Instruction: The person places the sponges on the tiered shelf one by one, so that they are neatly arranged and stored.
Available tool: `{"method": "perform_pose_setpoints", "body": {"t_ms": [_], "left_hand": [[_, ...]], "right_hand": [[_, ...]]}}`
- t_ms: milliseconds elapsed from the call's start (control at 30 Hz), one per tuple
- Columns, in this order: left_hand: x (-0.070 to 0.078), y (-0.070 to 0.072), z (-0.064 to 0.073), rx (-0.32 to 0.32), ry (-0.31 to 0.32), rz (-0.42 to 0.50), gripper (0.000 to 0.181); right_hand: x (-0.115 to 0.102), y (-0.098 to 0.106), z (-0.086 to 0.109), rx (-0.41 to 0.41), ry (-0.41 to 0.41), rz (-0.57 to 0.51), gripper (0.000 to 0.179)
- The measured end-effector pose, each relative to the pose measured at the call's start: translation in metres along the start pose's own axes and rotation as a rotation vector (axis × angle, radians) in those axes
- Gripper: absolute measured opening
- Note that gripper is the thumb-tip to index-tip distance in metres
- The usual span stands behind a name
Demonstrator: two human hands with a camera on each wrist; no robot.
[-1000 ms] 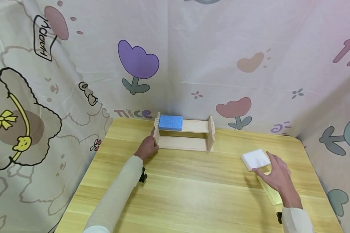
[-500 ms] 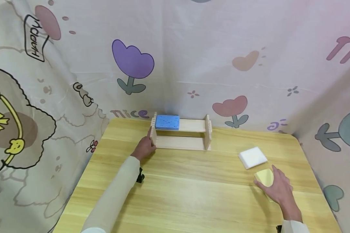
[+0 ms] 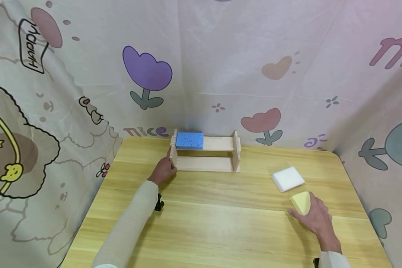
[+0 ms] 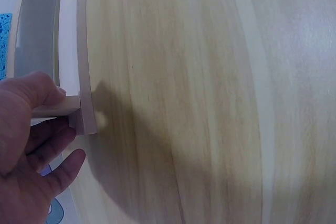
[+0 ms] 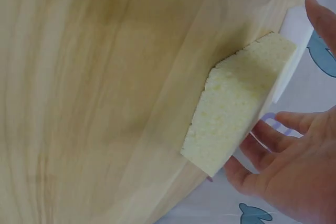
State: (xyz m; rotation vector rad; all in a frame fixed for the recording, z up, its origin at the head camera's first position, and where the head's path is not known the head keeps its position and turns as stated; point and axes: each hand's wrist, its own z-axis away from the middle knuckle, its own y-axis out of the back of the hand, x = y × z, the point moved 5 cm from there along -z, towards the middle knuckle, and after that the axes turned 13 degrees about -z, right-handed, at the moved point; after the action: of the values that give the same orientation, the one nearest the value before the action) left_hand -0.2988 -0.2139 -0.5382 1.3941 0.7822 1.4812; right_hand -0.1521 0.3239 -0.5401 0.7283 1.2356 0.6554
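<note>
My left hand (image 3: 162,171) holds the left side panel of a small two-tier wooden rack (image 3: 204,164); in the left wrist view the thumb lies on one face of the panel and fingers on the other. On the rack's upper shelf, at its left end, lies a blue sponge (image 3: 190,140). At the right of the table my right hand (image 3: 316,217) spreads around a yellow sponge (image 3: 300,203). Seen from the right wrist, fingertips (image 5: 257,153) are right at the sponge's long edge, while the thumb stands apart from it.
A white sponge block (image 3: 288,179) lies flat just beyond the yellow one. The light wood table (image 3: 221,216) ends at a printed cloth backdrop (image 3: 221,56), close behind the rack. Cloth also hangs along both sides.
My right hand has moved down from beside the white sponge to the yellow one, thumb and fingers now on either side of it. The left hand keeps its hold on the rack.
</note>
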Motion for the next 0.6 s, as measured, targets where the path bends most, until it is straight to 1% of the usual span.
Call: {"method": "perform_pose_setpoints", "body": {"t_ms": [167, 300, 433, 600], "left_hand": [[0.0004, 0.0004, 0.0003, 0.0, -0.005, -0.02, 0.092], [-0.0001, -0.0001, -0.0002, -0.005, 0.006, -0.02, 0.092], [-0.0011, -0.0013, -0.0004, -0.014, 0.018, -0.013, 0.092], [-0.0011, -0.0009, -0.0005, -0.017, 0.018, -0.012, 0.091]], "right_hand": [[0.0057, -0.0023, -0.0021, -0.014, -0.047, 0.0, 0.115], [0.0092, -0.0047, -0.0026, -0.033, -0.078, -0.004, 0.115], [0.01, -0.0061, -0.0015, -0.034, -0.085, 0.0, 0.112], [0.01, -0.0059, 0.0003, -0.03, -0.08, 0.008, 0.108]]}}
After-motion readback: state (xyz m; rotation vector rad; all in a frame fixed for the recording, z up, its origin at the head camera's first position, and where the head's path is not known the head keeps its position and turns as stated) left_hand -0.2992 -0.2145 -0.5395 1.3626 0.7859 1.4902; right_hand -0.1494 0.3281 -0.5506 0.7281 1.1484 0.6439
